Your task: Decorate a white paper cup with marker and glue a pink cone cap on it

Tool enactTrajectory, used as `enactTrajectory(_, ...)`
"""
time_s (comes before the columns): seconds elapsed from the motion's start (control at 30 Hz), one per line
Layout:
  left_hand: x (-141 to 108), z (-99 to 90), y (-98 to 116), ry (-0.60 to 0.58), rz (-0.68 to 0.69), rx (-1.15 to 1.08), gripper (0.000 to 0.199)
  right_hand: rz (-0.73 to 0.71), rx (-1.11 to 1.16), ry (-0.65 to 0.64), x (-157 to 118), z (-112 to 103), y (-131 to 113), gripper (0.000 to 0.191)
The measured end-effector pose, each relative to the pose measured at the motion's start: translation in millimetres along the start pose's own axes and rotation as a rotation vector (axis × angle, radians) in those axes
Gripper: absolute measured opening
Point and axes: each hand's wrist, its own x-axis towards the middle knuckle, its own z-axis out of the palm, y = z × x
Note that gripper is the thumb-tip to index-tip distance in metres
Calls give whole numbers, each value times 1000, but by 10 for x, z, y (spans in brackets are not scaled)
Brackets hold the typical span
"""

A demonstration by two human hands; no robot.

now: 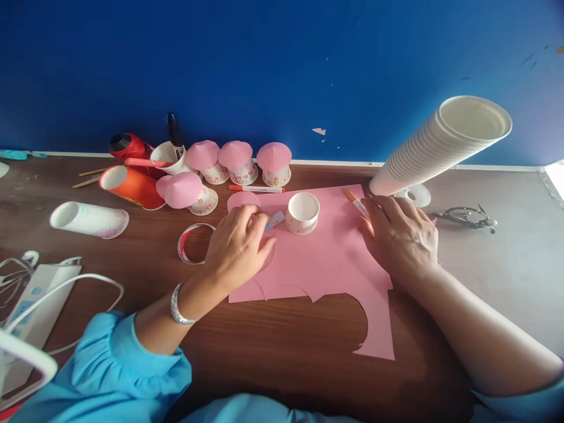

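Observation:
My left hand [240,244] is over the left part of a pink paper sheet [326,258], fingers loosely bent and thumb apart. A small light-blue and white piece [275,221] shows beside its index finger; its other end is hidden. Just behind lies a pink paper disc [244,200]. On the sheet between my hands stands a short white paper cup piece [302,211]. My right hand [399,238] is at the sheet's right edge, with thumb and index finger closed at the end of an orange-capped marker [356,202].
Several decorated cup pieces with pink paper cones [235,155] stand by the blue wall [282,70]. A tall cup stack [440,147] leans at right, near a tape roll [416,195] and dark metal object [469,217]. Leftward are an orange cup [132,187], white cup [90,220] and power strip [39,305].

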Motion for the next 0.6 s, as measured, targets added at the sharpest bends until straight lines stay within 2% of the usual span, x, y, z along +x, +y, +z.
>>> enactTrajectory(0.1, 39, -31, -102, -126, -16, 123, 18, -40, 45, 53, 6, -63, -35, 25)
enactTrajectory(0.2, 49, -67, -148, -249, -51, 154, 16, -94, 96, 97, 16, -130, -81, 28)
enactTrajectory(0.3, 52, -110, -149, -306, -93, 153, 16, -139, 160, 118, 26, -160, -121, 27)
enactTrajectory(0.43, 55, -119, -165, -297, -102, 141, 18, -159, 197, 119, 38, -150, -139, 21)
enactTrajectory(0.6, 35, -26, -247, -196, -58, 134, 16, -148, 165, 125, 41, -114, -106, 16)
